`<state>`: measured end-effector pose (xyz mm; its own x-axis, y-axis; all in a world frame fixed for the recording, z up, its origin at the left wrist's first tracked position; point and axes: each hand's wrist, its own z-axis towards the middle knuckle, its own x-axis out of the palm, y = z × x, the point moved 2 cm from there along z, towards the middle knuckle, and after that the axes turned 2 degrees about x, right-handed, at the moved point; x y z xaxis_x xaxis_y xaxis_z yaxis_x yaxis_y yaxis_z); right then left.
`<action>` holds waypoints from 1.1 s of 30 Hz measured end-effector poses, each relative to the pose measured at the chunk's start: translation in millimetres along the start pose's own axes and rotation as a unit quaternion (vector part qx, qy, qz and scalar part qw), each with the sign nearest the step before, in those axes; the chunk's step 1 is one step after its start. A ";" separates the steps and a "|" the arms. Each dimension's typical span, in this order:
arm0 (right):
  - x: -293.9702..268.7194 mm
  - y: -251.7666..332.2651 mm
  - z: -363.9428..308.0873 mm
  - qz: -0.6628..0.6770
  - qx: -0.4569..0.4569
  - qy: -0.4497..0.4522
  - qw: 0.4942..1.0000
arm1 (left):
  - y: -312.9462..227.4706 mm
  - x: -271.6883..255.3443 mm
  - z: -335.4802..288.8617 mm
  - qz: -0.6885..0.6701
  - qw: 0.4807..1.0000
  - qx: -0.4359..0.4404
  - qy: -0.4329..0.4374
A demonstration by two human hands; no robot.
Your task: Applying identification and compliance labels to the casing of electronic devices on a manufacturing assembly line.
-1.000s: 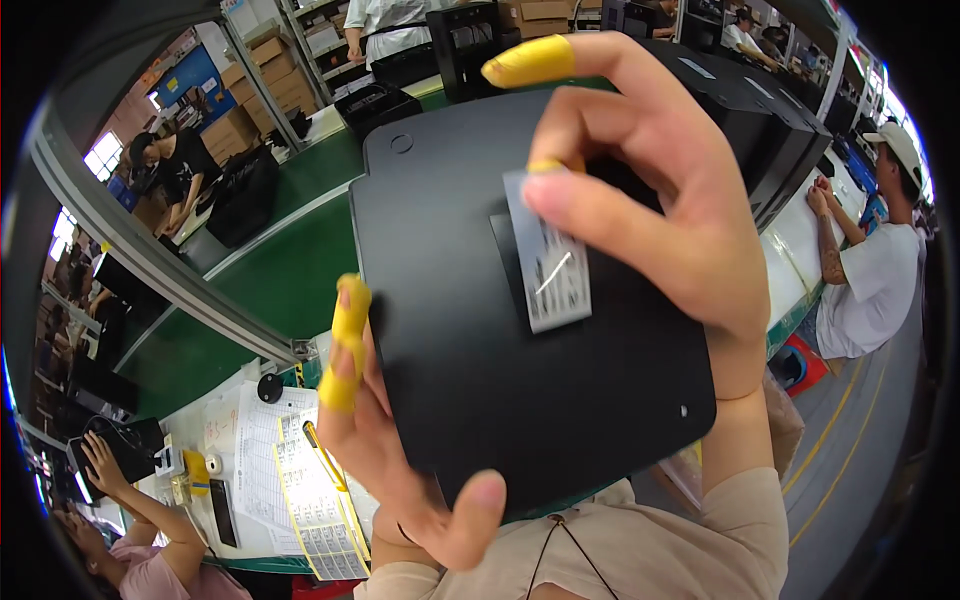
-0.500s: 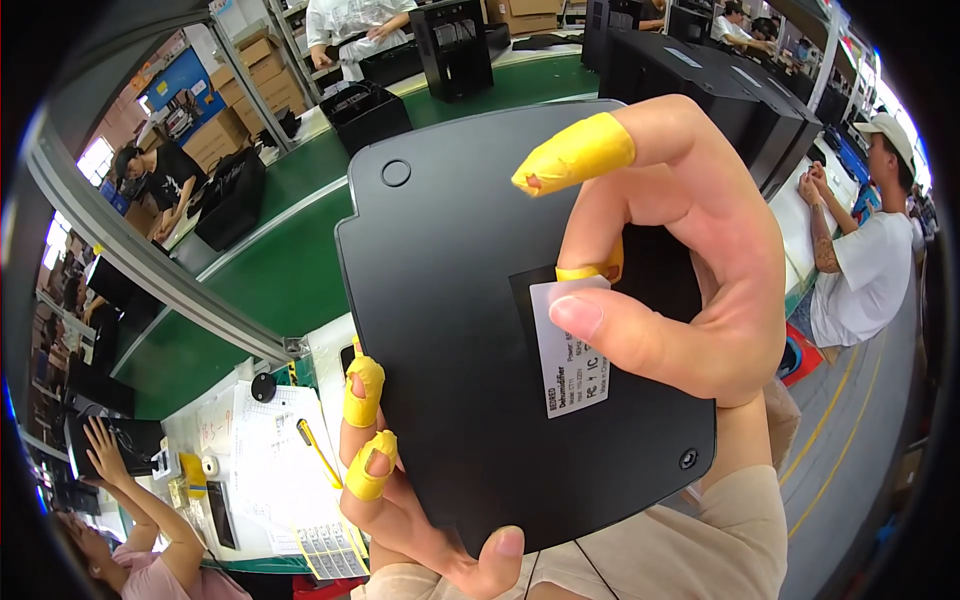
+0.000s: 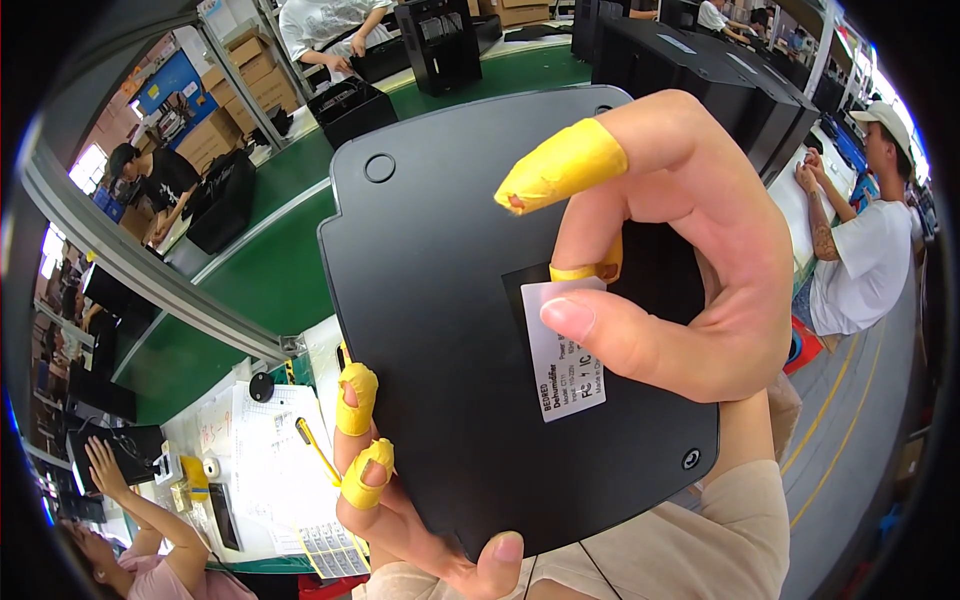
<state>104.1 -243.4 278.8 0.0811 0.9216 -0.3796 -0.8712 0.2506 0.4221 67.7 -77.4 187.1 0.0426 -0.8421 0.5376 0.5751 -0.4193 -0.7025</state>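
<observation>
A black flat housing panel point(image 3: 430, 290) with rounded corners and small round feet fills the middle of the view. My left hand point(image 3: 425, 545) grips it at the lower left, thumb on the near edge and yellow-wrapped fingers along the side. Above the panel, my right hand point(image 3: 735, 260) pinches a silvery printed label point(image 3: 562, 375) between thumb and a finger. The label lies tilted over a darker rectangular area point(image 3: 514, 288) on the panel; whether it touches the surface I cannot tell. My right index finger, wrapped in yellow tape, is held curved and clear of the label.
Papers point(image 3: 270, 470), a yellow pen point(image 3: 318, 452) and a phone point(image 3: 224, 515) lie on the white bench at left. Beyond runs a green conveyor point(image 3: 270, 225) with black housings. Large black units point(image 3: 690, 75) stand at the far right. Several people work around me.
The panel has shifted slightly left and up, with the label and my right hand's fingertips moving along with it. Both grips look the same.
</observation>
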 end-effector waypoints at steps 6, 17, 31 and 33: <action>-0.9 0.6 2.5 -0.039 -0.013 0.010 0.999 | 2.0 -6.6 2.3 0.011 1.000 0.009 0.013; -18.1 9.6 15.3 -0.082 -0.017 0.173 0.981 | 9.0 -5.8 -3.1 0.004 0.997 0.079 0.013; -61.1 -16.8 -33.7 -0.312 -0.208 -0.246 0.894 | 21.8 30.6 77.5 0.103 0.958 0.129 0.234; -29.4 2.5 -52.4 -0.261 -0.154 -0.159 0.940 | 17.5 32.3 89.1 0.064 0.971 0.055 0.223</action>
<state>74.1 -285.4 247.9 0.6345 0.7508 -0.1834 -0.7670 0.6410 -0.0296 151.9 -81.6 233.7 -0.2251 -0.9583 0.1761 0.6729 -0.2836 -0.6832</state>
